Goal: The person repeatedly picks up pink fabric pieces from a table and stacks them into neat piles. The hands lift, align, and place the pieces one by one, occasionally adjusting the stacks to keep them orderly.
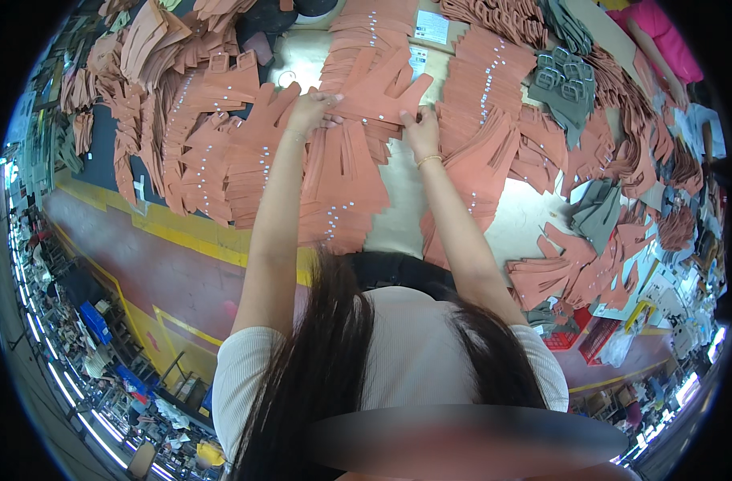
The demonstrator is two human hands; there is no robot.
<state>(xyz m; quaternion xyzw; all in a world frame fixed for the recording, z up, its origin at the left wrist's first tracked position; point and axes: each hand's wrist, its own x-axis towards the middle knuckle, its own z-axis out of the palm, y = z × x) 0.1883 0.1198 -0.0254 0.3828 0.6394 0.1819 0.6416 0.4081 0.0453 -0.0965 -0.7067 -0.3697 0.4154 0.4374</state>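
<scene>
A salmon-orange cut fabric piece [372, 100] with finger-like strips is stretched between my two hands, above the table. My left hand [311, 114] is closed on its left edge, fingers pointing right. On the lower right edge, my right hand [422, 135] pinches it between thumb and fingers. Right below lies a fanned stack of like pieces [346, 180] dotted with small white stickers. Another overlapping row [374, 24] runs away from me behind the held piece. To the right of my right hand is a long fanned row [482, 76] of the same pieces.
More salmon stacks [209, 172] cover the table's left side. At the right lie dark green pieces with square cut-outs [565, 80] and loose salmon pieces [566, 268]. A red crate [597, 337] stands below the right edge. A person in pink [667, 36] is at the far right.
</scene>
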